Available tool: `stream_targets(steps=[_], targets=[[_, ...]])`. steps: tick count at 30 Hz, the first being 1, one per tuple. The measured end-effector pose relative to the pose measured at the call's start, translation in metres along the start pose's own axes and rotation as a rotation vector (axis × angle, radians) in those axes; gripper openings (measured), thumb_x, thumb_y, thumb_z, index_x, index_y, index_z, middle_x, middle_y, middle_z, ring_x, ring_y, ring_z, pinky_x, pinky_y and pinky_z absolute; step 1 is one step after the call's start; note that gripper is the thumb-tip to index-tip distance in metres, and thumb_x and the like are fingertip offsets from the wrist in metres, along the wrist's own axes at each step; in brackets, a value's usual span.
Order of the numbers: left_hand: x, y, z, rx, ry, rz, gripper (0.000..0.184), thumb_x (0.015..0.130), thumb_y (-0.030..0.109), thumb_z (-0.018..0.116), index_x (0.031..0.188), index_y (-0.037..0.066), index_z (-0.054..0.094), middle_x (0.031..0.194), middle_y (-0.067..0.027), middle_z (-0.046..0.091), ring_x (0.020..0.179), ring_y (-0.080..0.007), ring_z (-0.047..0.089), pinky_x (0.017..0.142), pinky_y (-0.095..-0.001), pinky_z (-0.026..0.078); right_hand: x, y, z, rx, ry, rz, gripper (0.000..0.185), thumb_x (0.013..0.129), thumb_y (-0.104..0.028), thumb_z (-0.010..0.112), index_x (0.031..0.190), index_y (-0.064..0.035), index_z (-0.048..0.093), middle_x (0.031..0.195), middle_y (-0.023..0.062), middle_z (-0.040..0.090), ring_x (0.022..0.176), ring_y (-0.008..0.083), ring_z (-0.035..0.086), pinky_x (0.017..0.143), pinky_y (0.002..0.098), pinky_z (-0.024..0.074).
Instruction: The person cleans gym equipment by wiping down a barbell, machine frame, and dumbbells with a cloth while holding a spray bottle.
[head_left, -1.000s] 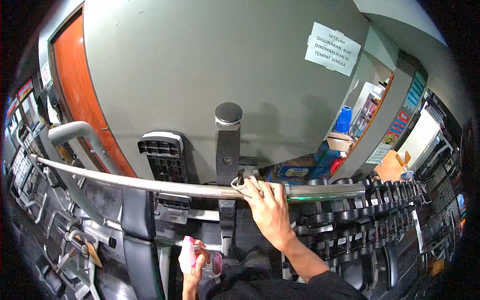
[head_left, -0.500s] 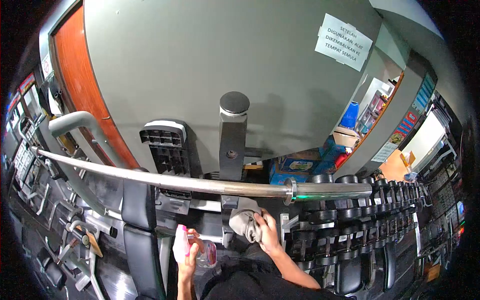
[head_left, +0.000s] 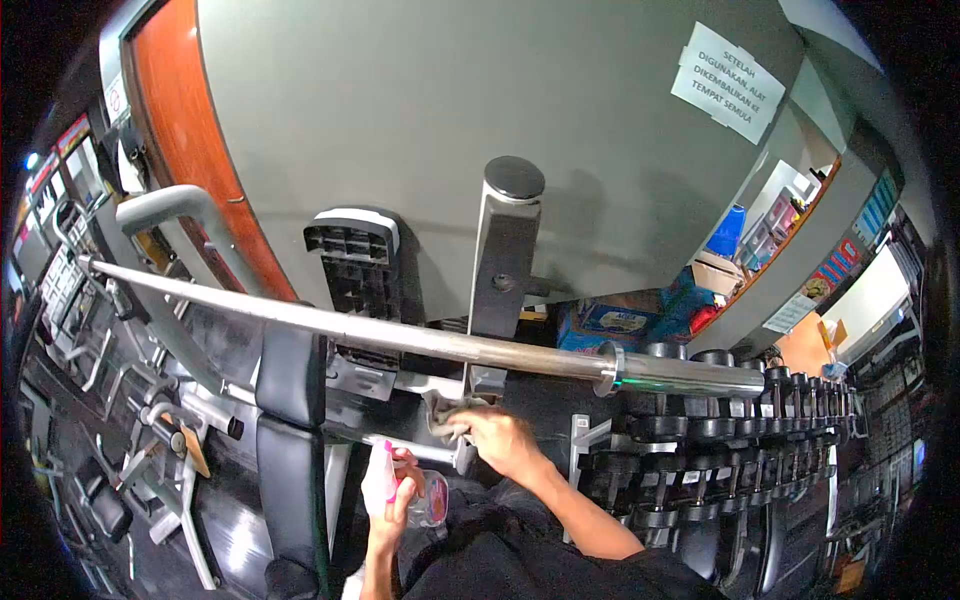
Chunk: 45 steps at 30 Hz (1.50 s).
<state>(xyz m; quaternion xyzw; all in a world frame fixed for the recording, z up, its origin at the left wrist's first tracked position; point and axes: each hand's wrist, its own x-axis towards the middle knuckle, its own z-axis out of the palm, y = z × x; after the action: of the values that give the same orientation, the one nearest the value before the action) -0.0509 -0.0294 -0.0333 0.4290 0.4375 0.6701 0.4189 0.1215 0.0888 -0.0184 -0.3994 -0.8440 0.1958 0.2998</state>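
Note:
My left hand [head_left: 396, 497] is wrapped round the neck of a spray bottle [head_left: 431, 500] with a white and pink head, low in the view. Just right of it, my right hand [head_left: 500, 440] is closed on a crumpled grey cloth [head_left: 447, 414], below the bar and apart from it. The long metal bar [head_left: 430, 341] runs across the view, with a collar [head_left: 609, 369] near its right end. It passes in front of a dark upright post [head_left: 507, 262].
A black padded bench [head_left: 290, 376] stands at the left below the bar. Racks of dumbbells [head_left: 700, 465] fill the lower right. Behind are a grey wall [head_left: 400, 120] with a paper sign [head_left: 728, 82], a red-brown door [head_left: 190, 120] and a blue box [head_left: 615, 322].
My right hand has come down off the bar with the cloth, then moved left towards the bottle. My left hand keeps its grip. The view has shifted, with the post now further right.

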Motion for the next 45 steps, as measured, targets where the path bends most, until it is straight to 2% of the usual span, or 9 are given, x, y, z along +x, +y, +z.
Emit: stream_targets(steps=[11, 15, 25, 30, 36, 37, 39, 40, 45], targets=[[-0.022, 0.0, -0.006, -0.044, -0.053, 0.011, 0.042, 0.085, 0.025, 0.063, 0.111, -0.002, 0.044, 0.092, -0.0086, 0.051, 0.06, -0.0107, 0.051, 0.056, -0.0235, 0.041, -0.002, 0.009, 0.002, 0.266, -0.143, 0.053, 0.027, 0.082, -0.008, 0.049, 0.105, -0.0099, 0.063, 0.092, 0.0151, 0.065, 0.081, 0.0289, 0.063, 0.074, 0.0345, 0.0498], [-0.034, 0.005, -0.009, -0.047, -0.021, 0.058, 0.038, 0.085, 0.02, 0.062, 0.109, -0.003, 0.044, 0.092, -0.0082, 0.05, 0.06, -0.0105, 0.05, 0.058, -0.0239, 0.042, -0.001, 0.002, -0.013, 0.649, -0.064, 0.211, 0.028, 0.085, -0.003, 0.043, 0.106, -0.0075, 0.061, 0.09, 0.0126, 0.062, 0.083, 0.012, 0.06, 0.076, 0.0286, 0.047], [-0.079, 0.028, 0.0, 0.172, -0.127, -0.009, 0.036, 0.084, 0.014, 0.061, 0.113, -0.002, 0.048, 0.09, -0.006, 0.055, 0.064, -0.0077, 0.052, 0.059, -0.0222, 0.045, -0.023, 0.009, 0.02, 0.057, 0.135, -0.082, 0.02, 0.082, -0.006, 0.051, 0.099, -0.0068, 0.061, 0.091, 0.0136, 0.064, 0.082, 0.0313, 0.06, 0.076, 0.0376, 0.0473], [-0.117, 0.027, -0.015, 0.13, -0.203, -0.084, 0.04, 0.082, 0.007, 0.061, 0.118, -0.002, 0.047, 0.093, -0.0076, 0.057, 0.067, -0.0088, 0.055, 0.062, -0.0238, 0.048, -0.086, 0.023, 0.022, 1.151, 0.478, 0.566, 0.022, 0.095, -0.019, 0.042, 0.107, -0.004, 0.055, 0.086, 0.0073, 0.063, 0.07, 0.0131, 0.062, 0.055, 0.0247, 0.0491], [-0.153, 0.032, -0.022, 0.198, -0.161, -0.175, 0.035, 0.082, 0.005, 0.06, 0.115, -0.001, 0.049, 0.093, -0.007, 0.057, 0.068, -0.0092, 0.056, 0.059, -0.0237, 0.049, -0.149, 0.038, 0.082, 2.258, 0.442, 0.808, 0.027, 0.092, -0.029, 0.046, 0.079, -0.01, 0.061, 0.08, 0.0029, 0.063, 0.074, 0.0167, 0.062, 0.066, 0.0302, 0.0528], [-0.157, 0.035, -0.021, 0.239, -0.159, -0.189, 0.036, 0.082, 0.005, 0.06, 0.116, 0.0, 0.049, 0.093, -0.0068, 0.057, 0.068, -0.009, 0.056, 0.06, -0.0236, 0.049, -0.154, 0.064, 0.11, 2.473, 0.409, 0.733, 0.021, 0.091, -0.02, 0.047, 0.102, -0.0061, 0.058, 0.095, 0.0091, 0.06, 0.087, 0.0246, 0.059, 0.078, 0.0341, 0.0534], [-0.163, 0.038, -0.016, 0.206, -0.131, -0.139, 0.036, 0.082, 0.005, 0.061, 0.116, 0.0, 0.049, 0.093, -0.0064, 0.058, 0.069, -0.0085, 0.056, 0.06, -0.0235, 0.049, -0.133, 0.084, 0.141, 2.413, 0.273, 0.544, 0.019, 0.089, -0.017, 0.049, 0.098, -0.0045, 0.06, 0.092, 0.011, 0.059, 0.086, 0.0257, 0.059, 0.079, 0.0338, 0.054], [-0.166, 0.037, -0.017, 0.211, -0.141, -0.134, 0.037, 0.082, 0.005, 0.061, 0.116, 0.0, 0.049, 0.093, -0.006, 0.058, 0.07, -0.0083, 0.056, 0.06, -0.0234, 0.049, -0.106, 0.059, 0.117, 2.482, 0.383, 0.988, 0.017, 0.084, -0.01, 0.046, 0.078, -0.0021, 0.059, 0.084, 0.0112, 0.063, 0.086, 0.0256, 0.062, 0.076, 0.035, 0.054], [-0.167, 0.048, -0.015, 0.206, -0.128, -0.14, 0.041, 0.081, 0.006, 0.062, 0.119, 0.001, 0.048, 0.096, -0.005, 0.059, 0.075, -0.0086, 0.056, 0.065, -0.024, 0.05, -0.048, 0.089, 0.142, 2.538, 0.474, 1.011, 0.025, 0.088, -0.009, 0.037, 0.097, 0.0028, 0.058, 0.092, 0.0176, 0.063, 0.086, 0.0285, 0.062, 0.078, 0.0397, 0.0546]])
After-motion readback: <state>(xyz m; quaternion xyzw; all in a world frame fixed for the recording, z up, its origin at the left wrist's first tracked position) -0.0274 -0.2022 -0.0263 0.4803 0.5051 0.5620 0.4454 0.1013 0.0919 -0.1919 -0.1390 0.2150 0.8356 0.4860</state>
